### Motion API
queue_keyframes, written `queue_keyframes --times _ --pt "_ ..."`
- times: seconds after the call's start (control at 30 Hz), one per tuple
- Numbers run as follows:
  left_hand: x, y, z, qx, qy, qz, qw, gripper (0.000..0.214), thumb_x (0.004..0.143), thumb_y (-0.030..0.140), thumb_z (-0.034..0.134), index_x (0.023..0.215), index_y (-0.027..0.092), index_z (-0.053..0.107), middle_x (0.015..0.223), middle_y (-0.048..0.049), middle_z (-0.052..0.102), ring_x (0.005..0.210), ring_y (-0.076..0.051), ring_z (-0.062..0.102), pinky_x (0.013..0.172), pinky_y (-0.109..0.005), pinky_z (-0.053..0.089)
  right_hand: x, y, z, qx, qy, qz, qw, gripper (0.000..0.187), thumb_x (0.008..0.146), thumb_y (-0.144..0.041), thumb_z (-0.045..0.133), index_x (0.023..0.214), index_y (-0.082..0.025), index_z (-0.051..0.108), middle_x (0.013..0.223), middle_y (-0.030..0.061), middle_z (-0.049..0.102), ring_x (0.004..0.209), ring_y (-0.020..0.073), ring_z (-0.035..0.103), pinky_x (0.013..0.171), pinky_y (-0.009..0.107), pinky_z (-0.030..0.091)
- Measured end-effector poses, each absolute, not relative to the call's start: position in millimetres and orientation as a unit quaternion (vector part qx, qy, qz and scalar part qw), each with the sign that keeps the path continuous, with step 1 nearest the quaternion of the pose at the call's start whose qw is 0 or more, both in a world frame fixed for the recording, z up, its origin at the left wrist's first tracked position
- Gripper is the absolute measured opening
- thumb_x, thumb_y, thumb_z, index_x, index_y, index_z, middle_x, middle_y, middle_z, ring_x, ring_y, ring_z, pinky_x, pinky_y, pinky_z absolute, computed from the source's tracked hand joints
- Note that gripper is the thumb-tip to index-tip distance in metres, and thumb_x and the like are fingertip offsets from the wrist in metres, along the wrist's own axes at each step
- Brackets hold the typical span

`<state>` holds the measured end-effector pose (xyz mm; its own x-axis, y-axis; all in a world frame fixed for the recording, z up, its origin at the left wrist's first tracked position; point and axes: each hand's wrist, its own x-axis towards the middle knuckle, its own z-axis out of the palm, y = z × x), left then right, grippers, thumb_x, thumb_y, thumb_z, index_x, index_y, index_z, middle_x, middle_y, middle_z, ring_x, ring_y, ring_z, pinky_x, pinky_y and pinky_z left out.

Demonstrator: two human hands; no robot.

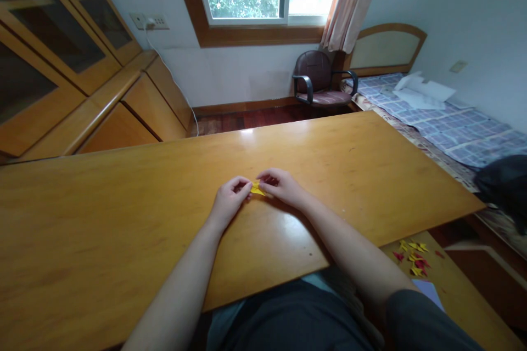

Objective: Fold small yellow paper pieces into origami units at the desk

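Note:
A small folded piece of yellow paper [258, 188] is held between my two hands, just above the middle of the wooden table [123, 219]. My left hand [233, 197] pinches its left end between thumb and fingers. On the other side, my right hand [280, 184] grips the right end with curled fingers, which partly cover it. The paper looks like origami, but its exact shape is too small to tell.
Several yellow and red folded paper pieces [416, 258] lie on a lower surface at the right, beside a pale paper stack [429, 294]. Beyond the table stand an armchair [315, 79], a bed [448, 115] and a wooden cabinet [111, 82].

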<state>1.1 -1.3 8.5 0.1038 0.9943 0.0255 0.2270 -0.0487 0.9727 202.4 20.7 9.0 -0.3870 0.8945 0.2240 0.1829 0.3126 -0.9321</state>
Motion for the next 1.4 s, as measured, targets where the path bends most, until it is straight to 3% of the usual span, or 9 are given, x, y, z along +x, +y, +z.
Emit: queue_keyframes --times 0.3,0.57,0.73,0.9,1.0,1.17,1.4 --pt "6.3 0.5 9.9 0.485 0.512 0.484 0.518 0.03 0.074 0.045 0.075 0.083 0.018 0.064 0.075 0.0005 0.068 0.068 -0.018 0.067 0.07 -0.03 0.056 199.1 16.1 10.9 -0.335 -0.753 0.385 0.415 0.023 0.085 -0.029 0.07 0.105 -0.019 0.065 0.114 0.0081 0.062 0.091 0.0147 0.065 0.083 0.031 0.058" --pt "9.1 -1.9 13.7 0.444 0.495 0.482 0.57 0.031 0.071 0.043 0.078 0.08 0.018 0.062 0.072 -0.0002 0.068 0.063 -0.014 0.061 0.06 -0.023 0.046 202.9 20.6 11.2 -0.321 -0.769 0.338 0.437 0.007 0.09 -0.021 0.063 0.091 -0.019 0.07 0.1 0.0068 0.069 0.093 0.017 0.067 0.083 0.031 0.056" --pt "5.2 -2.9 14.5 0.48 0.499 0.454 0.561 0.022 0.073 0.039 0.074 0.078 0.019 0.064 0.06 0.0047 0.052 0.053 -0.01 0.045 0.051 -0.021 0.032 206.4 23.2 10.6 -0.305 -0.789 0.323 0.425 0.009 0.093 -0.023 0.062 0.09 -0.019 0.07 0.097 0.0069 0.071 0.091 0.0175 0.067 0.086 0.033 0.055" --pt "-0.5 0.7 14.3 0.597 0.525 0.462 0.394 0.018 0.074 0.037 0.075 0.076 0.02 0.072 0.098 -0.0047 0.057 0.093 -0.019 0.057 0.075 -0.025 0.046 209.4 23.7 11.8 -0.3 -0.806 0.315 0.402 0.011 0.094 -0.022 0.06 0.091 -0.019 0.07 0.092 0.0062 0.071 0.087 0.0173 0.066 0.084 0.031 0.054" --pt "-1.3 1.1 14.6 0.604 0.504 0.451 0.421 0.021 0.075 0.04 0.075 0.076 0.02 0.07 0.114 -0.0079 0.059 0.112 -0.024 0.057 0.087 -0.03 0.047 210.8 24.0 13.0 -0.297 -0.809 0.317 0.396 0.01 0.094 -0.023 0.06 0.092 -0.019 0.069 0.093 0.006 0.071 0.088 0.017 0.066 0.084 0.031 0.053" --pt "0.2 -1.5 14.2 0.548 0.475 0.436 0.533 0.025 0.075 0.041 0.077 0.082 0.018 0.069 0.092 -0.0052 0.07 0.09 -0.02 0.063 0.087 -0.032 0.046 211.3 24.6 13.9 -0.294 -0.809 0.32 0.395 0.01 0.094 -0.022 0.06 0.09 -0.018 0.067 0.092 0.0056 0.069 0.088 0.0167 0.065 0.084 0.031 0.053" --pt "2.3 -4.4 17.6 0.471 0.462 0.441 0.608 0.025 0.068 0.036 0.083 0.075 0.017 0.068 0.074 0.0002 0.066 0.071 -0.014 0.059 0.07 -0.025 0.044 209.5 22.0 15.7 -0.326 -0.794 0.333 0.391 0.006 0.093 -0.018 0.06 0.088 -0.018 0.064 0.089 0.0041 0.066 0.086 0.0161 0.062 0.081 0.029 0.05"
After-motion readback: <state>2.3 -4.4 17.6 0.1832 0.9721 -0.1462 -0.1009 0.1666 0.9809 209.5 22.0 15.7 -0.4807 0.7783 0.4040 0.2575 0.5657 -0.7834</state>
